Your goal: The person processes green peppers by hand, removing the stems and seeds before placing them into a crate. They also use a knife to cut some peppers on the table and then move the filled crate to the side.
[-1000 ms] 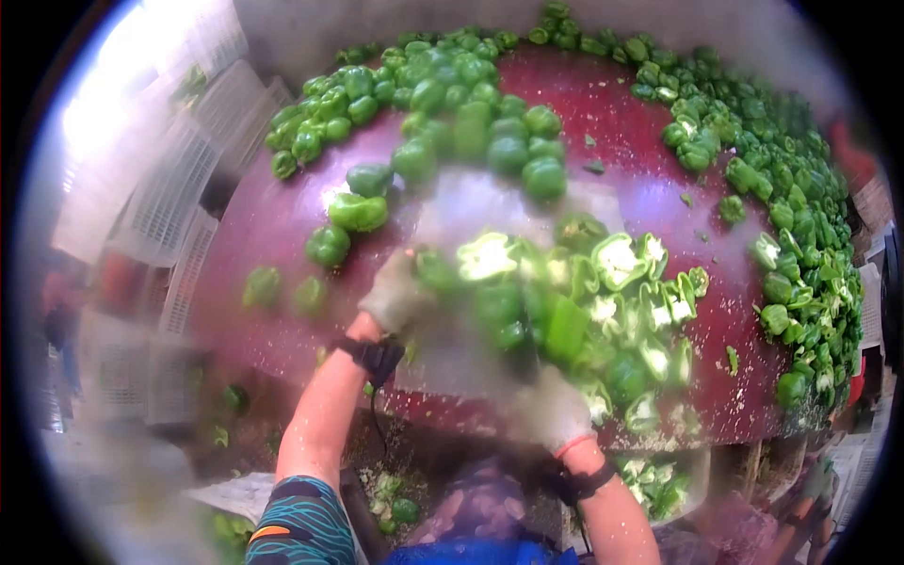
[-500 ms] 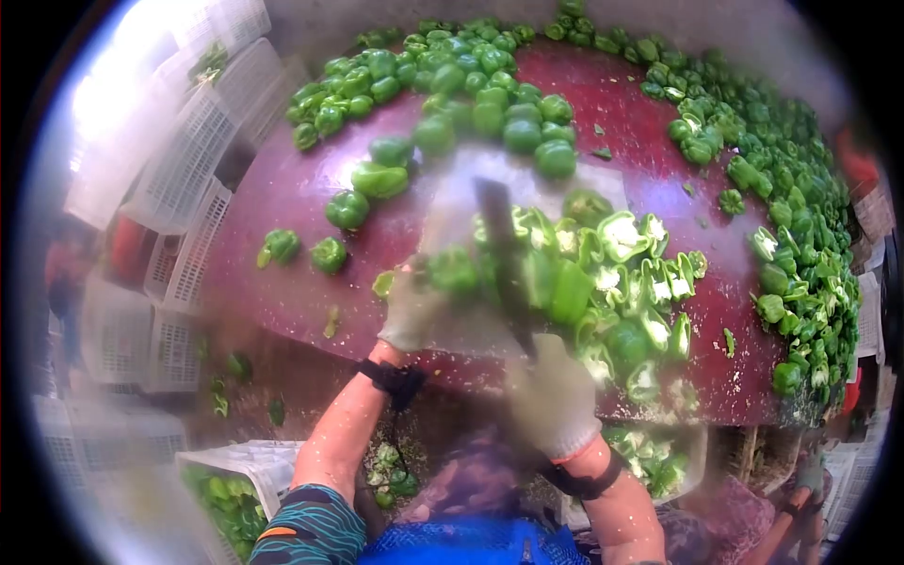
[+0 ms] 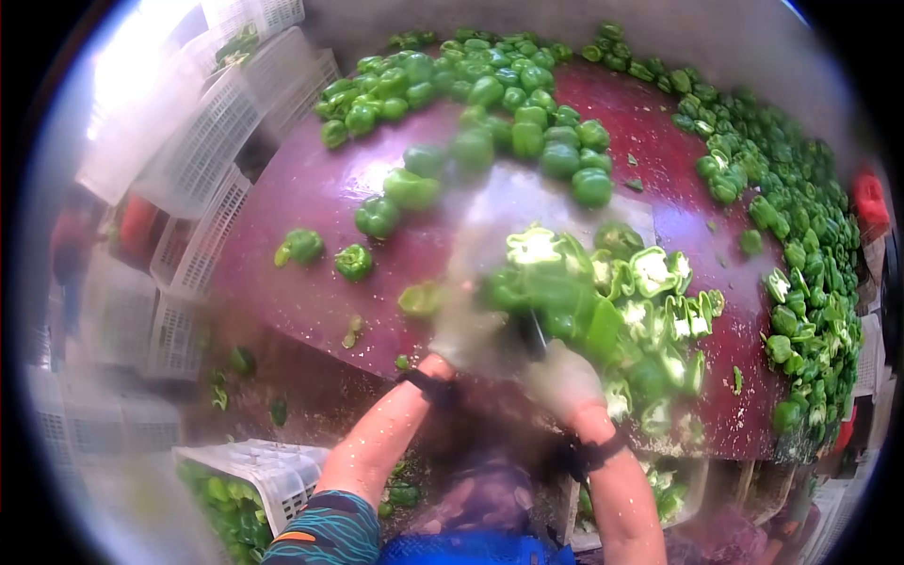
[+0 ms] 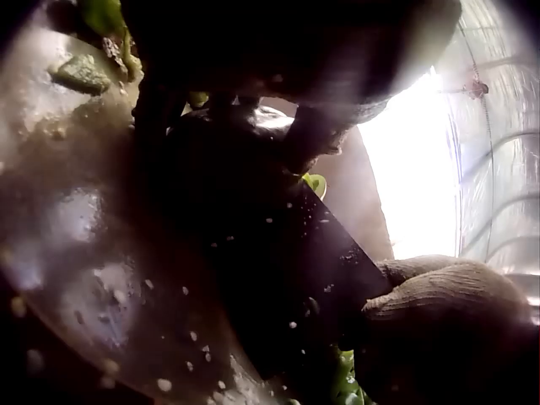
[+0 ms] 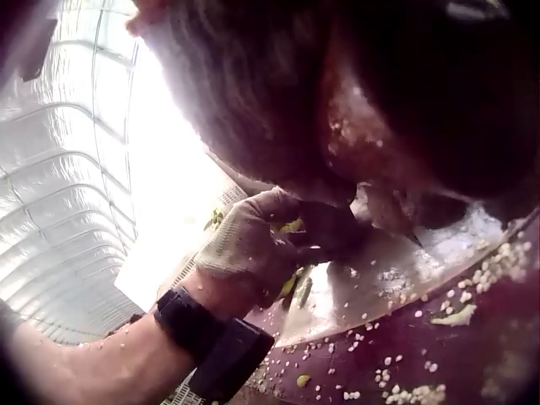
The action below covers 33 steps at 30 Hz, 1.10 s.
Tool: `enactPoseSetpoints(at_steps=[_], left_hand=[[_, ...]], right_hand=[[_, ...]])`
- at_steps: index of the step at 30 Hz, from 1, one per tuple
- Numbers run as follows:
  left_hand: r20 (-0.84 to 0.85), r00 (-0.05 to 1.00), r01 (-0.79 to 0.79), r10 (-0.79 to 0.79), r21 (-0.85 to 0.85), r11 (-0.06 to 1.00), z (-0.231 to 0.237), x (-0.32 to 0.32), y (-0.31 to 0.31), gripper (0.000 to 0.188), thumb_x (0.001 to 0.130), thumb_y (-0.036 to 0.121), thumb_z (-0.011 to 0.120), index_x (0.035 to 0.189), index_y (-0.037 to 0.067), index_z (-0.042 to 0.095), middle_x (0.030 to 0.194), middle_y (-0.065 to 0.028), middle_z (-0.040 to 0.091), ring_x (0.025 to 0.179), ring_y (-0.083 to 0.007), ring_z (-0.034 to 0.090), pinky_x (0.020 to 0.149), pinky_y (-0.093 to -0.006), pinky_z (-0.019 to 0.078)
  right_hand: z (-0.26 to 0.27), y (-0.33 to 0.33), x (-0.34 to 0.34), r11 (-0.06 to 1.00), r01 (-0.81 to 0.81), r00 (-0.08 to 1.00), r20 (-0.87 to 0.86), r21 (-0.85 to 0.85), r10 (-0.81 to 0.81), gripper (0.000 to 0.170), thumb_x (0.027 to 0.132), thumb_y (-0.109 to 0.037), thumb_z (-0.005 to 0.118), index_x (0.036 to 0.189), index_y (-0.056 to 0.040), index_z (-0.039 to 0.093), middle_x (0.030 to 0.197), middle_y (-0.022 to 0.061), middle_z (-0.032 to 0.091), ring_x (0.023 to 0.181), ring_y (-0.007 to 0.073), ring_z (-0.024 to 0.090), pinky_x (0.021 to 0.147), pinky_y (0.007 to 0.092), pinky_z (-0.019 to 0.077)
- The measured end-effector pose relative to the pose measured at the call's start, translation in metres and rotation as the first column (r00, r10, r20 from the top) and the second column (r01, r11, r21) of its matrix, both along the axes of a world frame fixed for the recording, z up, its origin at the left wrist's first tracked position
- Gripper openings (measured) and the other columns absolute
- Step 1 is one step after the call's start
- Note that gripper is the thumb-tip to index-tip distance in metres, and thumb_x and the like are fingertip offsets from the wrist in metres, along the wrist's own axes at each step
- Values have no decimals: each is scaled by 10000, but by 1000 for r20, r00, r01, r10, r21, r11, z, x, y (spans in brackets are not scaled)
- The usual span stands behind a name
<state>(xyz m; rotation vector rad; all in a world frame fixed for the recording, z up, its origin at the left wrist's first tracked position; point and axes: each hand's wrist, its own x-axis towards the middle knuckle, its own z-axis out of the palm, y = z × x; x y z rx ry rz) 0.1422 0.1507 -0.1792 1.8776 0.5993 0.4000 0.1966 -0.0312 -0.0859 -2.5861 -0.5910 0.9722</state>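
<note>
Blurred in the head view, the gloved left hand (image 3: 471, 334) is over the near side of the pale board (image 3: 490, 202). The left wrist view has its fingers curled over a dark, shiny rounded thing, apparently a green pepper (image 4: 270, 120). Beside it, the gloved right hand (image 3: 563, 381) grips a knife (image 3: 538, 331), whose broad dark blade (image 4: 329, 245) lies close against the left hand's fingers. Cut green peppers (image 3: 652, 271) with pale insides are heaped right of the hands. From the right wrist view, the left hand (image 5: 253, 240) appears bent round something shadowed.
Whole peppers (image 3: 591, 187) cover the board's far side and the red table (image 3: 414, 311) behind. A long pile of peppers (image 3: 800, 207) curves along the right edge. White crates (image 3: 212, 141) stand at left; one with peppers (image 3: 273, 461) is below. Pale seeds (image 5: 498, 270) dot the table.
The head view has shifted, so the table appears further right. The knife blade, raised above the board half a second ago, is now low between the hands.
</note>
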Motion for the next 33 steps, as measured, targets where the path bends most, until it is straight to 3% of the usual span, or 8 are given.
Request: enactPoseSetpoints(at_steps=[4,8,13,18,25,30,32,33], left_hand=[[-150,979,175,-137,276,945,31,8,15,643,729,48,784,1322,57,534,1150,-73,625,924,-166,603,813,-304,524],[9,998,-58,60,429,902,38,33,80,589,765,50,771,1317,53,564,1236,-113,614,1029,-211,604,920,-325,513],[-289,916,96,277,829,550,55,83,187,540,816,8,549,1349,93,513,1387,-137,508,1308,-351,448,1108,-429,397],[-592,767,291,247,665,688,74,100,184,418,853,152,582,1267,214,591,1392,-124,492,1274,-365,469,1060,-448,428],[-548,809,130,212,520,844,58,97,186,545,724,180,743,1261,205,656,1152,-109,677,1001,-382,651,930,-397,512],[-94,984,-163,154,-104,981,59,73,185,314,843,68,625,1125,-70,639,1020,-166,670,898,-253,669,830,-378,561],[81,997,8,-13,62,998,25,50,203,289,885,98,594,1132,-46,634,1049,-164,670,915,-258,672,842,-397,567],[129,992,19,-7,-92,996,31,38,193,293,902,121,588,1148,-33,631,1066,-154,672,929,-256,671,855,-391,562]], right_hand=[[-24,-5,-5,997,57,998,-1,51,-57,330,874,-240,519,1028,50,543,922,339,652,928,483,641,865,534,499],[-29,-8,-6,996,25,999,29,85,-27,320,887,-237,524,1019,54,515,878,335,651,896,491,643,835,543,502],[-35,-11,-10,994,2,998,56,112,-9,309,899,-244,535,1000,46,509,856,336,648,876,498,643,813,557,502],[-41,-16,-9,988,20,998,55,154,-29,314,902,-259,546,983,42,515,832,343,642,848,509,641,792,572,497],[-46,-15,-8,987,30,999,37,159,-37,336,900,-271,547,995,50,523,837,343,644,850,505,645,788,560,506],[-31,-12,-7,992,32,999,24,119,-35,311,881,-237,546,995,52,528,870,332,656,871,491,654,807,544,516],[-33,-12,-7,992,32,999,27,126,-35,304,876,-222,541,1000,55,530,880,332,657,888,486,654,827,539,515],[-37,-13,-7,991,31,999,28,127,-35,300,873,-214,539,1003,56,531,885,333,657,897,484,654,837,537,514]])
